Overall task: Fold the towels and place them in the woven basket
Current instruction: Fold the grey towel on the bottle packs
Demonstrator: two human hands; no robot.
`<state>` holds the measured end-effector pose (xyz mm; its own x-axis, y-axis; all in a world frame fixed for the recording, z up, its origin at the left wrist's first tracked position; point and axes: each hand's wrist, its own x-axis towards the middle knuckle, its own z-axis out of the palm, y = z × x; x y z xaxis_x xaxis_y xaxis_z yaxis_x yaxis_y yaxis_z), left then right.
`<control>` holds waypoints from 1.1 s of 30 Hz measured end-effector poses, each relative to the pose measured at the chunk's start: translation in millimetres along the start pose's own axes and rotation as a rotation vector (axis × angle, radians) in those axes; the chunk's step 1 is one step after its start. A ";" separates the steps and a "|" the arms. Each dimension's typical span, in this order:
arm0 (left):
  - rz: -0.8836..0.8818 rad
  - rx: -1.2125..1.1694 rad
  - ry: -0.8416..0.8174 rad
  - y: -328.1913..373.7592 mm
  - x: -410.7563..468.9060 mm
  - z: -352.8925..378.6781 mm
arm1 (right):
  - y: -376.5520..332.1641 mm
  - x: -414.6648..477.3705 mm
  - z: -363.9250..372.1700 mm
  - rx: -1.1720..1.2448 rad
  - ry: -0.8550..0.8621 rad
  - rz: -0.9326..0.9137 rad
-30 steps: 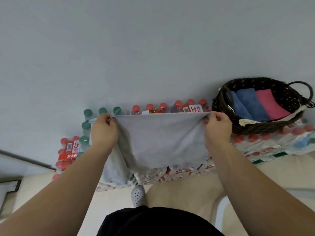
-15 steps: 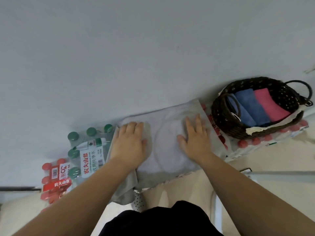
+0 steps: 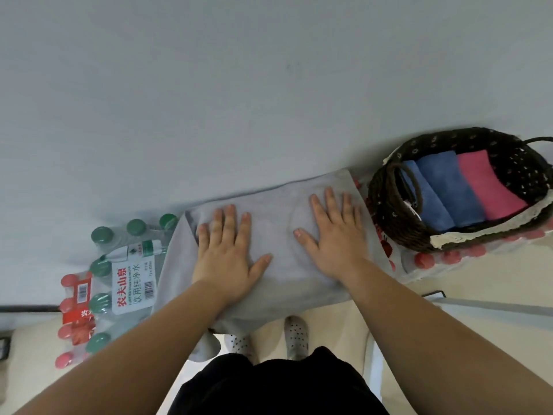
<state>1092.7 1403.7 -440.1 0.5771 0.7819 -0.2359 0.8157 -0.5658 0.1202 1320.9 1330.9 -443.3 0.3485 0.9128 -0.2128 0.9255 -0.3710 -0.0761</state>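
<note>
A shrink-wrapped pack of green-capped plastic water bottles [image 3: 133,280] is sitting beside a red-capped pack [image 3: 76,317], against a pale grey wall [image 3: 239,85].

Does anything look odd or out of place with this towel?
The grey towel lies over packs of water bottles, not a flat surface, and its left corner droops off the edge. The left hand and right hand press it flat.

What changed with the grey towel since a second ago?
Both hands let go of the top corners of the grey towel and laid it down over the bottled-water packs. Now the left hand and right hand press flat on it. The woven basket kept its blue towels and pink towel.
</note>
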 end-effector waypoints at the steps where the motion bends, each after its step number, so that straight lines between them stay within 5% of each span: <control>1: 0.026 0.019 -0.003 0.4 3.8 -3.0 | 4.1 0.6 -0.5 0.009 -0.003 0.018; 9: 0.067 0.052 -0.011 0.9 14.0 -11.5 | 19.6 0.9 -5.8 0.024 -0.046 0.010; 13: -0.098 -0.039 0.157 0.9 -21.7 -9.6 | 2.4 -6.9 -14.0 0.005 -0.012 -0.110; 19: -0.362 -0.026 0.210 -4.5 -98.0 1.3 | -69.8 -21.7 -21.8 0.053 -0.074 -0.563; 26: -0.501 -0.059 0.326 -11.7 -132.2 9.2 | -98.1 -24.2 2.8 -0.066 -0.110 -0.672; 33: -0.691 -0.363 0.441 -19.8 -114.8 -10.0 | -98.7 -24.4 2.0 -0.091 -0.112 -0.655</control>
<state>1010.7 1327.7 -405.7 -0.1456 0.9892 0.0144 0.9060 0.1275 0.4037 1220.8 1344.9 -432.5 -0.3024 0.9196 -0.2509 0.9512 0.2740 -0.1423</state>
